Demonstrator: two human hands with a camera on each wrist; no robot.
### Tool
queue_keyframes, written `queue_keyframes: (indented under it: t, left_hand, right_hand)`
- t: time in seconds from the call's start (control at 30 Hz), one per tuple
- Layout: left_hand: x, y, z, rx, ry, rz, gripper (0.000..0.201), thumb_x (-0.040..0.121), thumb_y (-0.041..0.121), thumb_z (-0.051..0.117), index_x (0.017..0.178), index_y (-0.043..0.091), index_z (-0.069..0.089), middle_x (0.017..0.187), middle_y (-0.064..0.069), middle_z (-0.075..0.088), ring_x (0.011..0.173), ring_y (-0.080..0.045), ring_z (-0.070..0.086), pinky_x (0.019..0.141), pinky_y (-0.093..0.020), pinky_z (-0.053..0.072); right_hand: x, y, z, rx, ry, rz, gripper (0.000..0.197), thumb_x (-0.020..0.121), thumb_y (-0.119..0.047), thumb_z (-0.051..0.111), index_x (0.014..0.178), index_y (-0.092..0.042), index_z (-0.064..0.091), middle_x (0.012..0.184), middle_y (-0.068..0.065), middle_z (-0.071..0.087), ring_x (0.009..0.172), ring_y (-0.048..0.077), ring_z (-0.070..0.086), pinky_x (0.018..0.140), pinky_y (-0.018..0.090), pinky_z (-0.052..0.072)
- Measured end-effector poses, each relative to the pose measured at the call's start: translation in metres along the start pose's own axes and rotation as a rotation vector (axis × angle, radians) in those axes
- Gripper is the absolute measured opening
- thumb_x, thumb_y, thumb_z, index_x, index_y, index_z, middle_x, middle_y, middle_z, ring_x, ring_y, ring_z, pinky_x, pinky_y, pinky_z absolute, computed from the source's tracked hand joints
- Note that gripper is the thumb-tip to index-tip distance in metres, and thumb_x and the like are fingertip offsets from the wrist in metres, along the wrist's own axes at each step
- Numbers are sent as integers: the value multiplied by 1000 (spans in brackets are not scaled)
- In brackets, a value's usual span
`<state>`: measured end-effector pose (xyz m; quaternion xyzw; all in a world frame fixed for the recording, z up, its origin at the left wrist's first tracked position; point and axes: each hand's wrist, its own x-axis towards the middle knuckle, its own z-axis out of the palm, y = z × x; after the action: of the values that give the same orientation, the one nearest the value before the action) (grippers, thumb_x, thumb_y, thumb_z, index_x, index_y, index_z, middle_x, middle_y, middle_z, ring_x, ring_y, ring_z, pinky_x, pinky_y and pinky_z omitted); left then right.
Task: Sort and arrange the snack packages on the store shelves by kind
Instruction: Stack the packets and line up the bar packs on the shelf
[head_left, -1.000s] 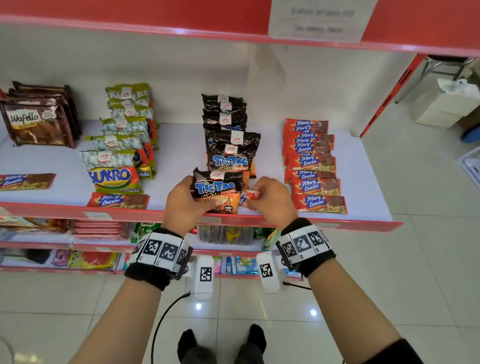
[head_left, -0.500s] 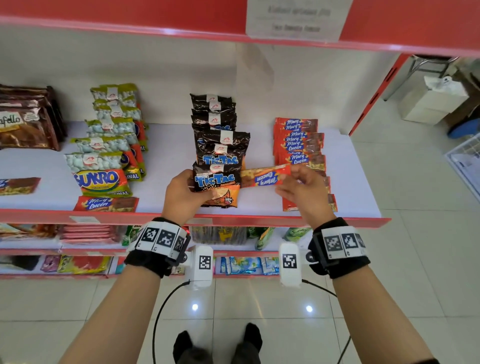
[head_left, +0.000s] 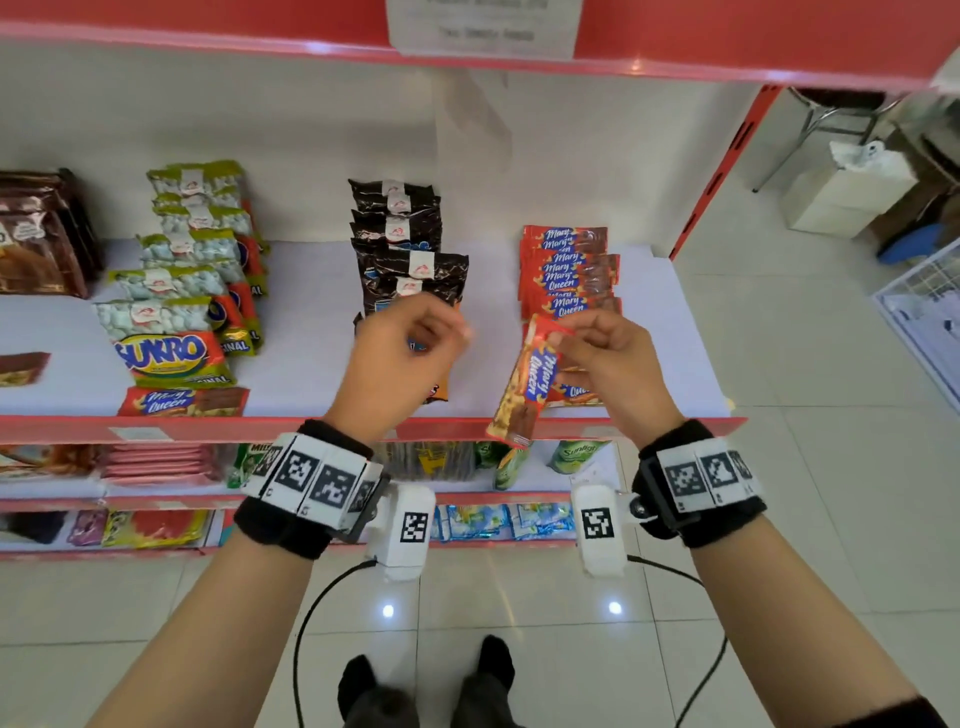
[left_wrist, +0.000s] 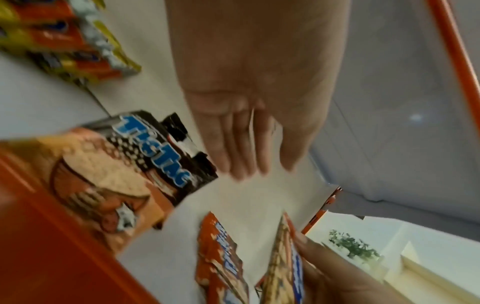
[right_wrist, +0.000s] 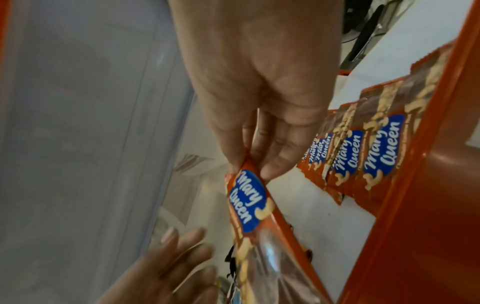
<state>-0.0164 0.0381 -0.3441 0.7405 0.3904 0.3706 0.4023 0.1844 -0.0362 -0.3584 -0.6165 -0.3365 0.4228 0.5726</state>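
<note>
Hanging upright now, Mary Queen bar (head_left: 530, 382) in right hand (head_left: 615, 364).

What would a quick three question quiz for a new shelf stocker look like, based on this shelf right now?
1. True or false: the left hand is holding a packet.
2. Which packet does the right hand pinch? A) green peanut bag B) black snack bag C) Mary Queen bar
3. Fill in: another stray Mary Queen bar lies at the shelf's front edge, just in front of the ____ bags.

Key
1. False: its fingers are free, above the black snack bags.
2. C: the held bar hangs by its top end, next to the Mary Queen row.
3. Sukro: the stray bar lies before the Sukro bags.
</note>
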Motion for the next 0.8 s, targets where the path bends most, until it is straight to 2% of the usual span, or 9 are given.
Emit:
queue_keyframes:
  t: [0.07, 0.1, 0.2, 0.33, 0.43, 0.53, 0.63, 0.73, 0.8]
  left_hand:
    - [-1, 4, 13, -7, -275, -92, 12, 83, 21, 70, 94, 19, 67, 86, 2, 67, 72, -10, 60, 67, -15, 49]
    - [-2, 3, 19, -9, -355, -124, 18, 81, 24, 72, 98, 19, 67, 88, 1, 68, 72, -9, 61, 69, -16, 49]
    - [-8, 0, 37, -98, -416, -190, 20, 75, 21, 78, 92, 15, 68, 79, 0, 68, 66, -7, 60, 66, -17, 48]
    - [-14, -4, 56, -165, -347, -229, 17, 74, 12, 78, 73, 17, 62, 69, 1, 62, 54, -2, 55, 59, -15, 46]
    - [-14, -4, 67, -198, -212, -233, 20, 76, 9, 76, 70, 14, 58, 69, -2, 61, 57, -1, 58, 59, -17, 49]
    - [-11, 0, 78, -329, -87, -332, 15, 78, 8, 74, 84, 16, 63, 82, -3, 69, 77, -18, 67, 65, -25, 56]
    - [-9, 5, 88, -377, -87, -382, 25, 77, 11, 75, 99, 13, 62, 94, -10, 72, 92, -27, 69, 78, -33, 55]
    - [-2, 1, 93, -336, -61, -415, 34, 78, 18, 76, 107, 15, 59, 94, -5, 70, 92, -19, 67, 86, -34, 51]
    - [4, -6, 95, -238, -35, -421, 39, 80, 24, 74, 114, 16, 58, 105, -4, 68, 101, -15, 63, 93, -32, 49]
  right_hand:
    - [-3, -5, 0, -67, -57, -17, 10, 84, -5, 67, 84, -14, 64, 74, 4, 65, 60, 9, 64, 56, 25, 58]
    - [-4, -6, -1, -97, -76, -27, 10, 83, -5, 68, 83, -15, 64, 74, 2, 66, 62, 10, 65, 59, 29, 58]
    - [-7, -9, -3, -171, -98, -69, 11, 81, -6, 71, 83, -16, 65, 76, 1, 66, 66, 16, 67, 62, 36, 60]
    - [-13, -4, -12, -179, -111, -136, 14, 82, -9, 71, 86, -21, 66, 79, 1, 67, 70, 14, 67, 59, 30, 59]
    - [-17, 5, -28, -172, -169, -67, 19, 83, -16, 70, 97, -26, 63, 84, -2, 71, 78, 12, 68, 71, 31, 59]
    - [-21, 16, -40, -230, -224, -47, 19, 81, -12, 71, 92, -26, 64, 80, -8, 71, 77, 6, 68, 71, 26, 57]
    - [-16, 19, -50, -252, -147, -125, 17, 83, -5, 69, 86, -21, 66, 74, -5, 70, 69, 4, 66, 63, 22, 55]
    - [-1, 19, -70, -381, -43, -161, 13, 85, -3, 65, 92, -14, 67, 81, 9, 69, 73, 16, 66, 68, 28, 54]
    - [10, 21, -84, -527, -53, -153, 12, 86, -4, 65, 93, -14, 67, 85, 10, 70, 75, 13, 65, 72, 23, 49]
